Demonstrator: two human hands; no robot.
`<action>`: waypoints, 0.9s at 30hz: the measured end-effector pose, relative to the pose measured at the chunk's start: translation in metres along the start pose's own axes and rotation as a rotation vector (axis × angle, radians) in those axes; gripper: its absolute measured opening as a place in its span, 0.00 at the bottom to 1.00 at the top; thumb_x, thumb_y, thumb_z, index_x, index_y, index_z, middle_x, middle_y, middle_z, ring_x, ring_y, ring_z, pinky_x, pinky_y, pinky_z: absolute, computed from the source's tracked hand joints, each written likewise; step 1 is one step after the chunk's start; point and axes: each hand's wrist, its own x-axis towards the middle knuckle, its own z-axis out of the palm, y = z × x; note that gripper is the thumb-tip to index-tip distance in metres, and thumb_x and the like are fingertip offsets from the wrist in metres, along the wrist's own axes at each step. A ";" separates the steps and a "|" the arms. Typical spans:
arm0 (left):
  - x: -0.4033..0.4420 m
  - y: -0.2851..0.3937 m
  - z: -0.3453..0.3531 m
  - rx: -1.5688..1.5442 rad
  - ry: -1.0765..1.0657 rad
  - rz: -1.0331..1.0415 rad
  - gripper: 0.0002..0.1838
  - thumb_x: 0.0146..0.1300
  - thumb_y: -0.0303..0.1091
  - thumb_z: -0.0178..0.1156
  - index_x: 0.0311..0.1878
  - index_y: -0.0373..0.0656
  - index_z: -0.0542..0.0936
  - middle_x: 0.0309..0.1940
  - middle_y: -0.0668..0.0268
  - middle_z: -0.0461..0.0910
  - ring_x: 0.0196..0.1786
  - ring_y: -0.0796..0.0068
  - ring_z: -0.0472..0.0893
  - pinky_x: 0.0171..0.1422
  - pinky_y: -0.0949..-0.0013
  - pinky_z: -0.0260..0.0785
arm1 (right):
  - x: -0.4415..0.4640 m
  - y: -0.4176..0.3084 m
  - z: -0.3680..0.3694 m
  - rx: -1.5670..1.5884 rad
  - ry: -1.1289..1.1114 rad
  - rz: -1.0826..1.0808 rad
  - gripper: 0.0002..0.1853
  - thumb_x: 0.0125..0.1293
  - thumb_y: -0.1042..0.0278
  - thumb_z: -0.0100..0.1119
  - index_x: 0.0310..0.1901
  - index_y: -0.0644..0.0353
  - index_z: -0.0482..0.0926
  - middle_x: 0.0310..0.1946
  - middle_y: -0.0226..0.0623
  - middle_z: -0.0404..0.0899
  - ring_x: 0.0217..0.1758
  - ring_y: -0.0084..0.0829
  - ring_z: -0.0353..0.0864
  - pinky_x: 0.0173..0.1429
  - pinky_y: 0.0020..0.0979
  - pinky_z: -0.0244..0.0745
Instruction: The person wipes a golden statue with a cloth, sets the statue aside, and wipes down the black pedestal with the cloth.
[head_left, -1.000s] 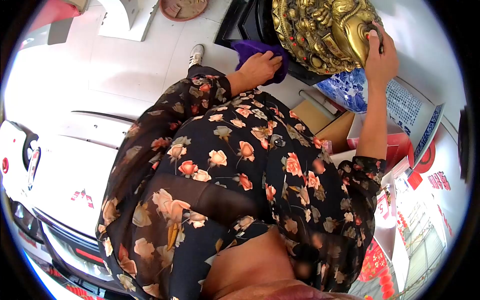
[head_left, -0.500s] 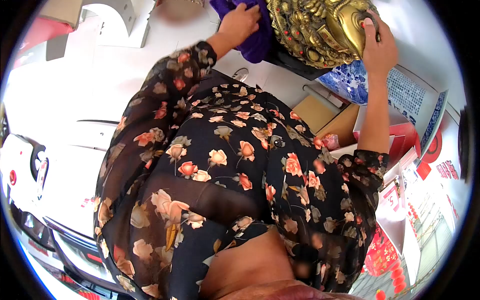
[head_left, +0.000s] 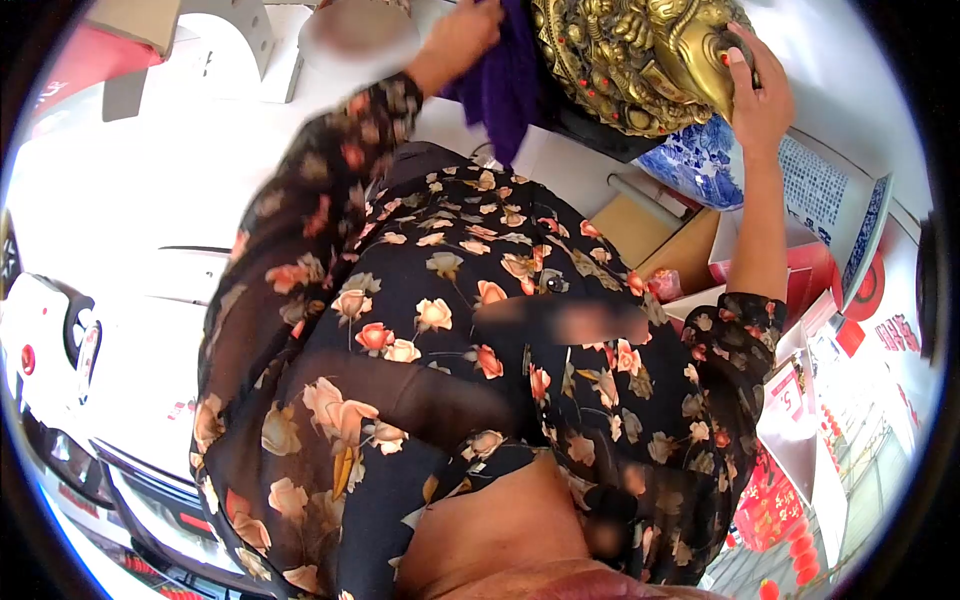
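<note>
My left hand (head_left: pixel 462 42) is closed on a purple cloth (head_left: pixel 503 95) at the top, to the left of the statue. The cloth hangs from my fingers in loose folds. My right hand (head_left: pixel 762 95) grips the rounded right end of an ornate golden statue (head_left: pixel 640 75), thumb on one side and fingers curled over the other. Coin-like relief and small red studs cover the statue, whose upper part runs out of view. It rests on a dark base (head_left: pixel 600 135).
A blue-and-white porcelain vase (head_left: pixel 690 165) stands below the statue, beside a cardboard box (head_left: pixel 635 228) and red-and-white boxes (head_left: pixel 800 260). White furniture (head_left: pixel 235 40) is at the upper left. A white car (head_left: pixel 130 370) shows at the left; red decorations (head_left: pixel 765 505) hang at the lower right.
My left hand has moved up and slightly left, drawing the purple cloth with it; the cloth now hangs longer and narrower. My right hand stays on the statue.
</note>
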 end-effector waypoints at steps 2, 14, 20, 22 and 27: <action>0.035 -0.027 -0.007 0.136 0.238 0.408 0.11 0.61 0.33 0.59 0.45 0.42 0.79 0.46 0.59 0.78 0.48 0.53 0.77 0.50 0.53 0.76 | 0.002 0.000 0.000 0.009 -0.016 0.001 0.17 0.69 0.49 0.59 0.54 0.40 0.85 0.54 0.32 0.84 0.58 0.36 0.82 0.60 0.33 0.75; -0.035 0.014 -0.003 0.250 0.030 0.310 0.12 0.55 0.34 0.63 0.42 0.43 0.82 0.54 0.68 0.77 0.49 0.66 0.73 0.49 0.65 0.72 | 0.011 -0.005 -0.032 -0.127 -0.274 -0.265 0.17 0.67 0.63 0.56 0.55 0.58 0.81 0.60 0.38 0.80 0.67 0.44 0.74 0.71 0.45 0.63; 0.001 -0.004 -0.011 0.116 0.179 0.336 0.11 0.58 0.33 0.62 0.42 0.40 0.80 0.55 0.66 0.77 0.51 0.60 0.74 0.51 0.61 0.74 | -0.011 -0.044 -0.009 -0.266 -0.037 0.093 0.14 0.67 0.61 0.57 0.51 0.55 0.82 0.57 0.35 0.79 0.65 0.42 0.73 0.75 0.47 0.55; 0.019 -0.005 -0.014 0.130 0.104 0.331 0.12 0.58 0.33 0.62 0.43 0.39 0.80 0.55 0.66 0.76 0.50 0.59 0.74 0.52 0.59 0.75 | -0.014 -0.039 -0.006 -0.255 0.026 0.025 0.11 0.66 0.63 0.60 0.46 0.56 0.82 0.51 0.34 0.81 0.59 0.42 0.75 0.72 0.46 0.59; 0.085 -0.027 -0.016 0.108 0.108 0.336 0.09 0.57 0.35 0.63 0.41 0.46 0.82 0.45 0.72 0.81 0.48 0.60 0.76 0.47 0.59 0.78 | -0.011 -0.043 -0.009 -0.174 0.062 -0.029 0.09 0.64 0.66 0.62 0.43 0.59 0.81 0.46 0.36 0.82 0.54 0.43 0.76 0.66 0.44 0.64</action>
